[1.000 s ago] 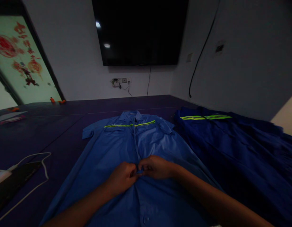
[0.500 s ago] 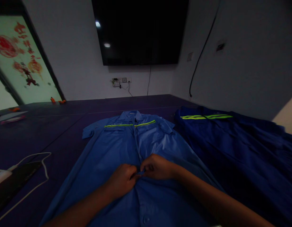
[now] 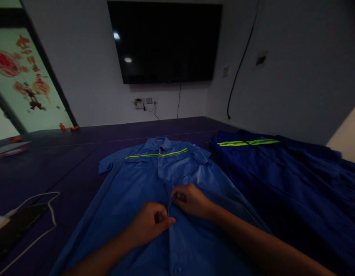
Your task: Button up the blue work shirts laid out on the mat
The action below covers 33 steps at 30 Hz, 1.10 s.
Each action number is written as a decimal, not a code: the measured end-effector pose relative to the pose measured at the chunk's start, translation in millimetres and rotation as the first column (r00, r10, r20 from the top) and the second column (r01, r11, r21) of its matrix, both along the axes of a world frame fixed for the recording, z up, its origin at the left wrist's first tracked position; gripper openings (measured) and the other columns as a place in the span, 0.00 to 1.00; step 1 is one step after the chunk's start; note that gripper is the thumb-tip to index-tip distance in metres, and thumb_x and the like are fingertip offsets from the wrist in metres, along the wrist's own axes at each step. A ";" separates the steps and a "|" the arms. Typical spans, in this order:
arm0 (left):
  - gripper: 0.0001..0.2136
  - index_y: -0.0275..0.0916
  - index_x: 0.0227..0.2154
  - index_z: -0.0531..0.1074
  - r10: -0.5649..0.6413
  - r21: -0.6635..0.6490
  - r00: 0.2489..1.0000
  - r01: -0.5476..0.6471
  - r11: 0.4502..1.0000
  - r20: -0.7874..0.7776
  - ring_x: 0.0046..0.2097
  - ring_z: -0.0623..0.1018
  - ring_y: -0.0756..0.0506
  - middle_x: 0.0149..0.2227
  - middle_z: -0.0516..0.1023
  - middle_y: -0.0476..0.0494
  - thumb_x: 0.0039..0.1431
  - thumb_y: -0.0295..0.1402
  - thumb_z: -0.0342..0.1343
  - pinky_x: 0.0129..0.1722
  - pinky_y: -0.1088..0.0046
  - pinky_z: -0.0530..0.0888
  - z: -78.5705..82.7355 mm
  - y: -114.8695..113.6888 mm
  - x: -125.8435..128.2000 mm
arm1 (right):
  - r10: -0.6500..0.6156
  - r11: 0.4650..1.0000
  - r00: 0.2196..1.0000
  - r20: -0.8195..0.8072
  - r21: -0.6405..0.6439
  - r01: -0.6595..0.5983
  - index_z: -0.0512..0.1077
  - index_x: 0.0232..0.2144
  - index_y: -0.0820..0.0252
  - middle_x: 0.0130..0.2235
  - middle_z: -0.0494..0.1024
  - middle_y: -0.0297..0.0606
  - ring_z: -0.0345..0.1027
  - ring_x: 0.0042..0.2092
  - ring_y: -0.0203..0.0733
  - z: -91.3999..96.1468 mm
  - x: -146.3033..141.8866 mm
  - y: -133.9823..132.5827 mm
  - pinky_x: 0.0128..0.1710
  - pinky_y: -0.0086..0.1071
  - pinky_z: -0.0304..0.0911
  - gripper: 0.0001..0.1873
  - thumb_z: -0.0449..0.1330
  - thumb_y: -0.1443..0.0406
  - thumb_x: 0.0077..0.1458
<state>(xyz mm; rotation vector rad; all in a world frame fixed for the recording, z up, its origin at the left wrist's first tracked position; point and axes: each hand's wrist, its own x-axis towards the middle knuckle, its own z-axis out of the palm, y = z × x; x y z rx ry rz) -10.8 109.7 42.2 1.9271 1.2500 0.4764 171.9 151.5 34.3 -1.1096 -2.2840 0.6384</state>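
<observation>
A light blue work shirt (image 3: 137, 184) with a yellow-green reflective stripe across the chest lies flat, collar away from me, on a dark purple surface. My left hand (image 3: 151, 224) is closed, pinching the shirt's front placket near the middle. My right hand (image 3: 191, 200) is closed too, gripping the opposite edge of the placket just above and right of the left hand. A small fold of cloth stands up between the two hands. A button (image 3: 176, 270) shows lower down on the shirt front.
A darker blue garment (image 3: 281, 180) with a reflective stripe lies spread to the right. At the left edge a dark phone (image 3: 13, 230) and a white cable (image 3: 48, 203) rest on the surface. A black screen (image 3: 166, 42) hangs on the far wall above a socket.
My hands have parted slightly: the left slid toward me, the right stayed further up the placket, lifting a fold between them. The view tilted a little.
</observation>
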 end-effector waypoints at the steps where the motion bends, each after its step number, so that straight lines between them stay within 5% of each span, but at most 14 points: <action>1: 0.18 0.36 0.18 0.62 -0.017 -0.087 0.999 0.020 0.996 0.033 0.19 0.62 0.56 0.15 0.62 0.55 0.48 0.47 0.52 0.18 0.80 0.57 0.9 -2.0 0.0 | -0.032 0.999 0.999 -0.017 0.013 0.032 0.71 0.32 0.61 0.22 0.70 0.30 0.63 0.23 0.30 -0.2 -0.3 0.3 0.22 0.22 0.52 0.09 0.55 0.71 0.46; 4: 0.20 0.36 0.20 0.63 -0.086 -0.338 0.993 0.110 0.935 0.086 0.15 0.61 0.56 0.14 0.63 0.56 0.42 0.51 0.55 0.15 0.80 0.56 1.8 -7.4 0.2 | -0.110 0.992 0.993 -0.045 0.048 0.112 0.71 0.32 0.60 0.22 0.71 0.31 0.63 0.23 0.31 -2.5 -1.9 0.6 0.22 0.22 0.52 0.10 0.54 0.72 0.45; 7: 0.21 0.35 0.20 0.64 -0.148 -0.457 0.987 0.159 0.875 0.061 0.14 0.61 0.56 0.15 0.66 0.55 0.40 0.52 0.56 0.13 0.81 0.56 2.6 -11.2 1.0 | -0.171 0.982 0.985 -0.030 0.078 0.173 0.71 0.32 0.60 0.22 0.72 0.31 0.64 0.23 0.32 -5.7 -4.6 0.0 0.23 0.23 0.53 0.11 0.53 0.72 0.45; 13: 0.20 0.36 0.16 0.61 -0.144 -0.495 0.988 0.102 0.863 -0.048 0.12 0.62 0.56 0.12 0.65 0.55 0.40 0.50 0.57 0.12 0.81 0.56 5.2 -13.9 0.7 | -0.248 0.959 0.969 -0.017 0.139 0.248 0.72 0.33 0.59 0.23 0.73 0.32 0.66 0.25 0.34 -4.0 -6.7 -2.6 0.26 0.25 0.56 0.12 0.53 0.71 0.46; 21: 0.15 0.36 0.19 0.65 -0.295 -0.559 0.953 0.279 0.781 0.063 0.11 0.60 0.57 0.13 0.64 0.56 0.47 0.44 0.53 0.10 0.82 0.56 7.0 -16.8 2.7 | -0.208 0.969 0.978 0.003 0.139 0.206 0.74 0.33 0.58 0.27 0.76 0.35 0.67 0.28 0.35 -0.7 -6.3 -0.9 0.29 0.26 0.59 0.12 0.54 0.70 0.46; 24: 0.15 0.36 0.16 0.63 -0.339 -0.587 0.937 0.324 0.742 0.090 0.11 0.61 0.57 0.12 0.64 0.56 0.48 0.43 0.52 0.09 0.83 0.57 6.2 -16.2 3.3 | -0.125 0.991 0.987 -0.096 0.033 0.129 0.73 0.35 0.60 0.26 0.74 0.33 0.64 0.24 0.33 6.0 -0.2 1.1 0.25 0.25 0.58 0.12 0.58 0.67 0.45; 27: 0.18 0.36 0.14 0.61 -0.346 -0.585 0.930 0.352 0.731 0.127 0.11 0.62 0.57 0.11 0.64 0.55 0.49 0.44 0.51 0.09 0.84 0.56 2.8 -15.5 2.3 | -0.008 0.978 0.978 -0.210 -0.204 -0.036 0.72 0.30 0.63 0.22 0.71 0.31 0.60 0.21 0.30 19.7 12.1 -3.1 0.20 0.22 0.55 0.13 0.63 0.60 0.42; 31: 0.17 0.35 0.12 0.62 -0.290 -0.575 0.948 0.309 0.758 0.128 0.10 0.61 0.57 0.10 0.64 0.54 0.48 0.42 0.51 0.09 0.84 0.55 -1.9 -15.4 1.3 | 0.289 0.810 0.954 -0.081 -0.510 -0.289 0.70 0.20 0.64 0.17 0.67 0.29 0.58 0.18 0.28 32.2 19.6 -21.9 0.17 0.21 0.52 0.16 0.64 0.56 0.39; 33: 0.16 0.35 0.11 0.63 -0.270 -0.583 0.958 0.273 0.765 0.095 0.10 0.59 0.57 0.09 0.62 0.54 0.47 0.39 0.51 0.08 0.83 0.54 -2.4 -15.3 1.7 | 0.386 0.789 0.922 0.033 -0.530 -0.312 0.71 0.19 0.64 0.17 0.67 0.28 0.59 0.18 0.28 30.5 15.0 -32.5 0.17 0.20 0.52 0.14 0.64 0.57 0.39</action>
